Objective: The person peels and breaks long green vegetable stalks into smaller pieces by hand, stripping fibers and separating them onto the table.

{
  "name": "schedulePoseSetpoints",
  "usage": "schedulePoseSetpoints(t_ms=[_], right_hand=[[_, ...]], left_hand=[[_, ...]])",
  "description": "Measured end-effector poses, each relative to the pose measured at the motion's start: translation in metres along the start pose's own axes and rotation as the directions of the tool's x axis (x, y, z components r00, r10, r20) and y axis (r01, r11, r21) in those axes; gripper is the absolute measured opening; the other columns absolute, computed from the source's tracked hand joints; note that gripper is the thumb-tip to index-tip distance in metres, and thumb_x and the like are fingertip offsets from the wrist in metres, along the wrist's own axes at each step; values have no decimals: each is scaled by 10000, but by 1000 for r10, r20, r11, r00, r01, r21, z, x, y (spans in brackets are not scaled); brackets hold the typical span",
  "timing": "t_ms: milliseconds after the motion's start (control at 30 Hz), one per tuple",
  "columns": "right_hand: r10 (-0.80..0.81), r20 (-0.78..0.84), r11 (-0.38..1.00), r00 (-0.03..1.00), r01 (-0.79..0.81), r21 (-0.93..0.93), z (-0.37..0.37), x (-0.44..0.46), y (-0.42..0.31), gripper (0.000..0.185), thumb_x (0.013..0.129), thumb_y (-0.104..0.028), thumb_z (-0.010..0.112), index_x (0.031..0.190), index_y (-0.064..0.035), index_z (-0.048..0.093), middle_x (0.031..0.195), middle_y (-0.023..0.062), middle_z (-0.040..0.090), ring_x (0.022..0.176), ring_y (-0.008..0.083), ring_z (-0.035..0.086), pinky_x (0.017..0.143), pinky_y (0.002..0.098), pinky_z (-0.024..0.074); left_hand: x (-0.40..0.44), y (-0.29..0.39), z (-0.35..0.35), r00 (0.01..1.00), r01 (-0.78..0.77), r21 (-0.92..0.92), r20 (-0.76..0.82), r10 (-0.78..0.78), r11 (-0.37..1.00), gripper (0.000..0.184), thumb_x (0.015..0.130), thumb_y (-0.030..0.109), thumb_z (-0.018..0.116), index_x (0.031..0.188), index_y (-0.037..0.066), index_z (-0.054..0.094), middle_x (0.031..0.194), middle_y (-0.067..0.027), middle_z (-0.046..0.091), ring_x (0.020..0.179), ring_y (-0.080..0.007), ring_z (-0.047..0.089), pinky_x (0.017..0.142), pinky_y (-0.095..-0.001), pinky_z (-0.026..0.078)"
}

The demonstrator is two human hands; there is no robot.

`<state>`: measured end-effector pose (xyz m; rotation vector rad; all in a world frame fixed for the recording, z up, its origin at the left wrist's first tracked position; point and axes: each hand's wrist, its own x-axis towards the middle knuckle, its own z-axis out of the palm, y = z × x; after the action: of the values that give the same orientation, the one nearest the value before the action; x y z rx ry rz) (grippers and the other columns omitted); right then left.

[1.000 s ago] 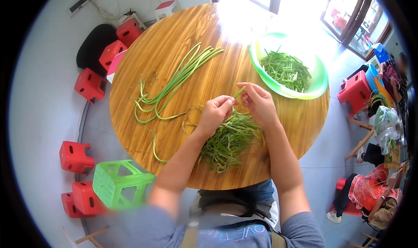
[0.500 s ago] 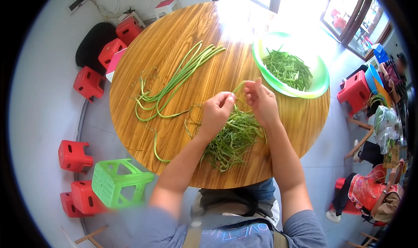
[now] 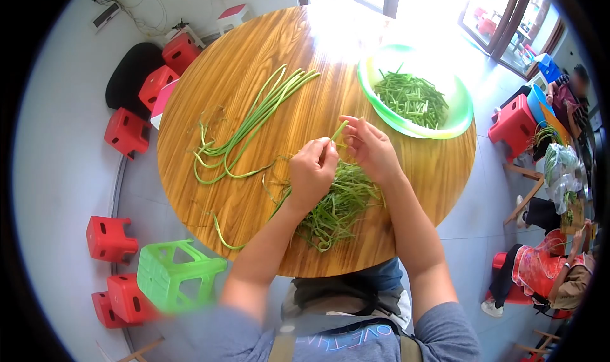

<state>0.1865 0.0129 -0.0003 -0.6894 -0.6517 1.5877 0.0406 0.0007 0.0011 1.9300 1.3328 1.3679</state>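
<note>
My left hand [image 3: 312, 171] is closed on a short green stem, apparently a garlic scape [image 3: 339, 131], whose end points up and to the right. My right hand [image 3: 372, 149] is beside that end, its fingers bent and its thumb apart from the index fingertip. Whether the fingers touch the stem is hard to tell. Below both hands lies a loose heap of thin green strips [image 3: 340, 209]. Left of them, a bundle of long garlic scapes [image 3: 264, 111] lies on the table, and one curled scape [image 3: 219, 232] lies nearer my left forearm.
A pale green bowl [image 3: 462, 111] with short cut stems [image 3: 413, 98] stands at the right of the round wooden table [image 3: 190, 133]. Red stools [image 3: 127, 132] and a green stool [image 3: 159, 276] stand on the left. Another person [image 3: 540, 267] sits at the far right.
The stem's end has moved slightly down and left with my left hand. My right thumb and index finger have spread apart around its end.
</note>
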Motion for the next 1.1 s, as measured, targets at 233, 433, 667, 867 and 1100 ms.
schedulePoseSetpoints(t_ms=[233,433,667,867,1100], right_hand=[[-210,53,896,976,214,-390,-5,-1,4,158,870,-100,599,996,-19,646,791,-3,589,684,69,525,620,190,431],[-561,495,186,663,684,-705,14,-9,18,138,794,-38,649,931,-23,658,842,63,614,728,147,603,621,269,497],[-528,353,400,773,592,-700,16,-12,16,162,806,-85,662,954,-21,647,824,60,614,714,128,595,616,240,481],[-243,148,829,959,284,-482,17,-13,12,249,869,-123,612,1074,12,569,826,24,621,739,62,568,638,204,464],[-193,15,846,981,174,-503,8,-7,6,162,856,-118,627,966,1,616,812,-5,603,731,48,533,638,195,435]], left_hand=[[2,-2,0,978,207,-186,73,-196,961,176,864,126,558,859,-36,625,580,-18,525,521,-64,450,470,-250,361],[6,-20,0,916,401,-365,160,-368,840,176,886,122,542,869,-22,642,590,65,504,533,-11,408,457,-205,314],[7,-6,-3,899,438,-462,209,-385,771,179,888,124,543,907,-29,634,639,26,540,551,-22,443,473,-201,341],[3,-9,1,992,-88,2,-92,88,996,175,854,102,571,929,-50,616,764,-144,624,636,-235,607,561,-317,463],[3,-1,-2,990,-134,58,-29,135,989,160,837,97,593,912,-43,618,777,-165,621,639,-287,608,562,-338,473]])
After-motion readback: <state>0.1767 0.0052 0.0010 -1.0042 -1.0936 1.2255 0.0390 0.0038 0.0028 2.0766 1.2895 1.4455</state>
